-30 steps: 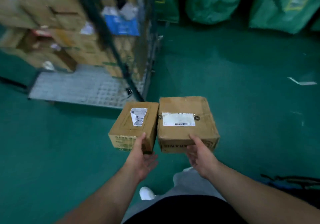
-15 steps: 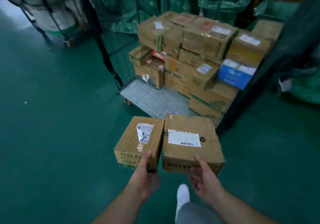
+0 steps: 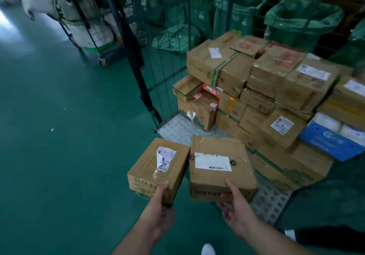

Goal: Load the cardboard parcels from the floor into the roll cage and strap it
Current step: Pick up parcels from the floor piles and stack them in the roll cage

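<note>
Blurry far parcels (image 3: 276, 63) in roll cage (image 3: 174, 130)

The larger parcel (image 3: 219, 175), held in the right hand (image 3: 237, 211), is showing capitals on its near side, partly reading "INA" and "ARANI". A barcode is running along its white label (image 3: 212, 163). A "G" logo is showing on the blue carton (image 3: 331, 143). The smaller parcel (image 3: 150, 173) is bearing a peeling label (image 3: 165, 159), its print unreadable.

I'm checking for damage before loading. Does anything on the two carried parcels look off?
Yes. On the smaller parcel in the left hand, the shipping label is peeling: its left edge has lifted and curled over. The wide label on the larger parcel lies flat.
</note>
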`<state>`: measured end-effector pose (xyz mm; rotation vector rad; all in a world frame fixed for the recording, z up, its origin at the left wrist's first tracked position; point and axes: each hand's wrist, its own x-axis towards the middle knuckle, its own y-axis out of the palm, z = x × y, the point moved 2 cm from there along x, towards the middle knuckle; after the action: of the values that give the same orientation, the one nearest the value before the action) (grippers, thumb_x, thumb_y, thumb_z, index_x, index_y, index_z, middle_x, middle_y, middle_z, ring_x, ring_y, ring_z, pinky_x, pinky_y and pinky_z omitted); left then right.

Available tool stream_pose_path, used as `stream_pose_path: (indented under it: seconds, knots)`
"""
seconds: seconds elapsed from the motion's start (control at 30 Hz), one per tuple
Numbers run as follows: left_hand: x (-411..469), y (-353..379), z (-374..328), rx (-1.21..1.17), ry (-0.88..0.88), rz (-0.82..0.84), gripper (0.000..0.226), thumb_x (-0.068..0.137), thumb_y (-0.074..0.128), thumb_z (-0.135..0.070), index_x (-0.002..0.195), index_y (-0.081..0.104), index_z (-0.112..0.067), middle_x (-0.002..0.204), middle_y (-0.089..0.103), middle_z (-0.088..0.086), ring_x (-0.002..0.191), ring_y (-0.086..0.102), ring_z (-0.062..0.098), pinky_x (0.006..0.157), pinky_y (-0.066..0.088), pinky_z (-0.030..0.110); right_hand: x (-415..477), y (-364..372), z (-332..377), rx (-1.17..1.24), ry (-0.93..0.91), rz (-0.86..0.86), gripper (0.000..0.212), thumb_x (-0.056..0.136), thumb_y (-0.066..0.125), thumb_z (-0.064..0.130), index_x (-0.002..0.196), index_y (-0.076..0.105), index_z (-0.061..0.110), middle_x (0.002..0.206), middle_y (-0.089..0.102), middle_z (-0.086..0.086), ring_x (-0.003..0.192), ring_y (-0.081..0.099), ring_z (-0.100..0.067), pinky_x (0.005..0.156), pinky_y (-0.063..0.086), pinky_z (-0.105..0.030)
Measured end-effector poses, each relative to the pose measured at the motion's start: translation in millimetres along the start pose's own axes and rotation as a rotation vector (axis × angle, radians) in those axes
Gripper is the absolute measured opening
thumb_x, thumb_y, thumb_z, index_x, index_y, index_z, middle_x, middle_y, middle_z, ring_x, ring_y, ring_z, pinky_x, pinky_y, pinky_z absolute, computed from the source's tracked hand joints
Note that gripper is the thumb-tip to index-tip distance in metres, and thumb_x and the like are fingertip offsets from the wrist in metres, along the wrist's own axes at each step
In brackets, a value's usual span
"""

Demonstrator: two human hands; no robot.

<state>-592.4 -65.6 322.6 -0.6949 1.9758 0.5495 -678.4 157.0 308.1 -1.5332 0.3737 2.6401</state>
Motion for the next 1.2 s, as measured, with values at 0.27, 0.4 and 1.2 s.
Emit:
stream_pose_path:
  seconds: [0.27,0.4,1.2]
  knots:
    - [97,-6,-129,0.114,-0.066,0.032,0.070,0.073,0.076,-0.067,0.115,0.064,-0.011,0.118,0.067,0.017,0.106,0.065,0.030,0.094,0.056,0.045,83,107,63,0.087,-0.004,-0.130,0.044,0.086,0.071,0.055,0.091,0.064,0.013,0.113,0.071,-0.009,0.105,0.065,-0.027,0.089,0.039,-0.040]
    - [148,-4,-191,0.274,-0.116,0.136,0.090,0.042,0.082,-0.082,0.098,0.062,-0.014,0.094,0.060,0.012,0.084,0.055,0.023,0.075,0.051,0.036,101,145,87,0.146,-0.011,-0.272,0.036,0.090,0.070,0.049,0.096,0.061,0.015,0.119,0.070,-0.009,0.102,0.066,-0.027,0.109,0.040,-0.046]
    - [445,298,-381,0.401,-0.265,0.319,0.093,0.074,0.085,-0.056,0.150,0.044,-0.022,0.145,0.052,0.022,0.110,0.070,0.035,0.095,0.058,0.046,315,199,241,0.630,0.059,-0.532,0.028,0.092,0.072,0.039,0.108,0.059,0.020,0.113,0.061,-0.009,0.110,0.067,-0.031,0.109,0.048,-0.047]
